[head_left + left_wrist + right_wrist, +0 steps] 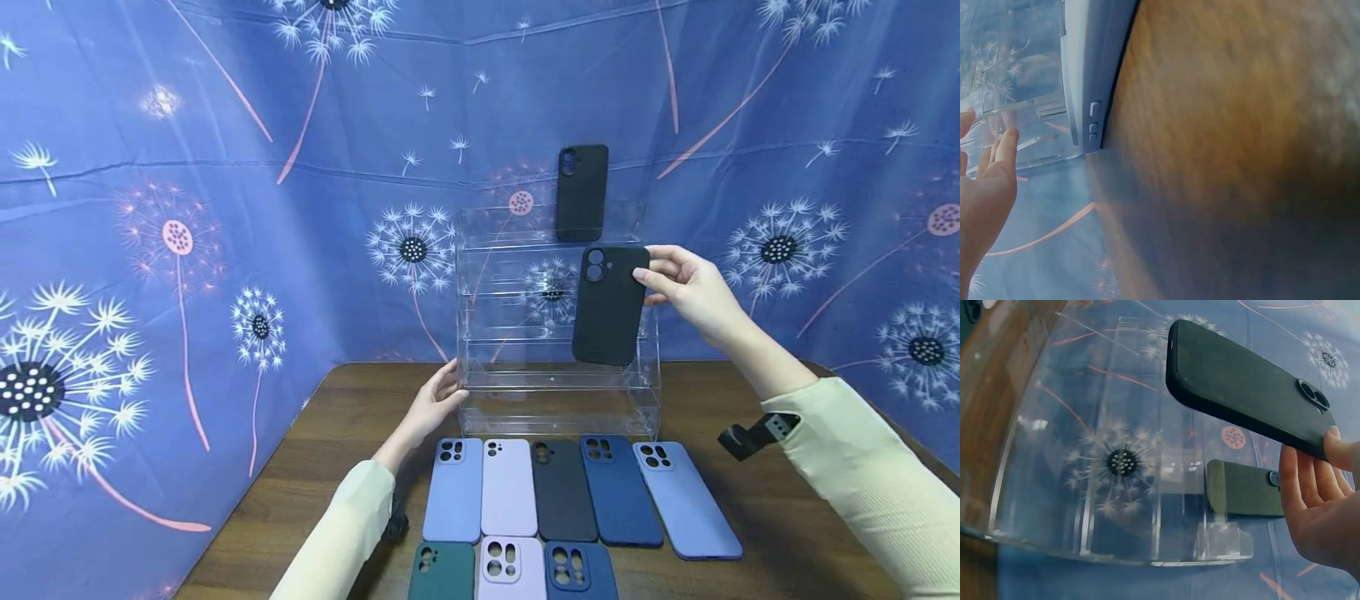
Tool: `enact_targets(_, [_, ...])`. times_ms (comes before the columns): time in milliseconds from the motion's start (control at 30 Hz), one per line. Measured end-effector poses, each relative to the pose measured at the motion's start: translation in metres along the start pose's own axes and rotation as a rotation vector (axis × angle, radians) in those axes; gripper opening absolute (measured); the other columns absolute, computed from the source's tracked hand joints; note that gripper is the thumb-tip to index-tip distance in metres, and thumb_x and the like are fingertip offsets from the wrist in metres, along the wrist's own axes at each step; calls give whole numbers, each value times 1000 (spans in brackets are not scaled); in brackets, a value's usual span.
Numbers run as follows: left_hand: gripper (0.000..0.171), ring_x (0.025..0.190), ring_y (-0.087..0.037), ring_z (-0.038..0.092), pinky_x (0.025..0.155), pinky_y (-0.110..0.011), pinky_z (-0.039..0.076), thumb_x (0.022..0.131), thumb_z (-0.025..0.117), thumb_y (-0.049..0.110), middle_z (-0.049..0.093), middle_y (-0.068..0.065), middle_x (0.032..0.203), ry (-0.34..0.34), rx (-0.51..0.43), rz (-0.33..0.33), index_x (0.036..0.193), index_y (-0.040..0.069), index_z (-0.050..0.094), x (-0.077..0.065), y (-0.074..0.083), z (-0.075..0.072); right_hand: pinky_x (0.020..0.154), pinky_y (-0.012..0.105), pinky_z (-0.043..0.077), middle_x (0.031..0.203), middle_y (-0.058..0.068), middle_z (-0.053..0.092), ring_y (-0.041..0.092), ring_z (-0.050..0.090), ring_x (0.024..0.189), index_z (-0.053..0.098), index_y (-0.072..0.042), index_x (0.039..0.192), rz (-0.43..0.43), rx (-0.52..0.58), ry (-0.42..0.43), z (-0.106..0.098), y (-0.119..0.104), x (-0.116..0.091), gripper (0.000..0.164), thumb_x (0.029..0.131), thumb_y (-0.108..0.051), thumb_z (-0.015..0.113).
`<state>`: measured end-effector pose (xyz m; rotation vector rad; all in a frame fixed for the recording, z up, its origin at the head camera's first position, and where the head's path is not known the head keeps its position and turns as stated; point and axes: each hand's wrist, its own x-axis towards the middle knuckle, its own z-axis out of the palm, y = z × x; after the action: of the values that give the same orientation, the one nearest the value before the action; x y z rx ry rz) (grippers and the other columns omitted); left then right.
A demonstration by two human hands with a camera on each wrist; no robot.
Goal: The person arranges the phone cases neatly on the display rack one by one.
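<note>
A black phone case [611, 307] is pinched at its upper right edge by my right hand [688, 287], thumb on its back and fingers behind. It hangs nearly upright before the clear tiered display rack [517, 379]. On the rack's top tier another black phone case [582, 193] stands upright; the right wrist view shows this standing case [1244, 489] below the held black case [1241, 381]. My left hand [433, 400] rests against the rack's lower left side, its fingers extended along the clear plastic. In the left wrist view, the left hand [988, 194] appears beside the clear panel.
Several phone cases lie on the wooden table [300, 492] before the rack, among them a light blue case [452, 496], a lilac case [509, 492], a dark blue case [622, 500] and a green case [441, 575]. A blue dandelion-print cloth [360, 167] hangs behind.
</note>
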<state>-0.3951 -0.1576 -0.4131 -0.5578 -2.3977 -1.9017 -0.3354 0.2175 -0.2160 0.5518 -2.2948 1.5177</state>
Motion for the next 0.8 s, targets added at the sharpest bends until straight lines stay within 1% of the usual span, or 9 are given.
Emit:
enact_targets(67, [64, 131, -38, 40, 102, -46, 41, 93, 59, 15, 39, -22, 144, -9, -11, -14, 148, 16, 27, 0, 0, 0, 70, 19, 55, 94, -23, 63, -4, 62, 83, 39, -1, 138, -8, -7, 11, 3, -4, 9, 54, 93, -26, 58])
enact_targets(200, [65, 131, -38, 41, 100, -45, 44, 93, 60, 16, 38, -21, 144, -18, -27, -30, 149, 18, 27, -1, 0, 0, 71, 19, 55, 94, -23, 64, -3, 64, 84, 44, -6, 134, -14, 9, 20, 10, -12, 27, 50, 92, -28, 59])
enact_targets(267, [66, 131, -37, 41, 100, -44, 45, 92, 60, 16, 38, -21, 144, -20, -40, -38, 149, 19, 27, -1, 0, -1, 73, 20, 55, 94, -21, 65, -2, 65, 84, 45, -7, 134, -16, 35, 15, 12, -16, 35, 48, 92, -27, 60])
enact_targets(367, [66, 130, -38, 41, 99, -44, 45, 92, 60, 15, 38, -24, 143, -29, -47, -25, 149, 16, 26, -1, -2, -2, 72, 20, 55, 91, -18, 67, 0, 66, 84, 47, -10, 133, -21, 84, 15, 17, -20, 47, 47, 91, -27, 61])
enact_targets(567, [66, 131, -37, 40, 100, -44, 44, 92, 61, 17, 37, -21, 145, -37, -49, -41, 149, 18, 27, 1, -3, -4, 69, 20, 55, 89, -11, 70, 5, 66, 83, 50, -10, 132, -36, 258, 40, 23, -26, 69, 48, 88, -22, 65])
enact_targets(667, [66, 131, -36, 40, 100, -44, 44, 91, 61, 16, 37, -20, 146, -34, -55, -49, 148, 19, 28, 2, -3, -4, 68, 20, 55, 90, -10, 70, 6, 66, 81, 52, -12, 133, -22, 285, 61, 26, -26, 79, 49, 87, -24, 67])
enact_targets(733, [66, 131, -37, 41, 100, -44, 44, 92, 61, 15, 37, -21, 145, -40, -55, -44, 149, 18, 27, 3, -3, -5, 68, 20, 55, 89, -10, 70, 7, 66, 79, 53, -13, 133, -20, 285, 72, 29, -26, 84, 50, 87, -25, 67])
enact_targets(800, [65, 131, -37, 41, 100, -43, 44, 92, 60, 15, 36, -22, 145, -51, -47, -33, 149, 16, 26, 3, -3, -5, 67, 20, 56, 88, -8, 70, 7, 67, 77, 54, -12, 131, -27, 306, 79, 31, -25, 89, 48, 87, -24, 67])
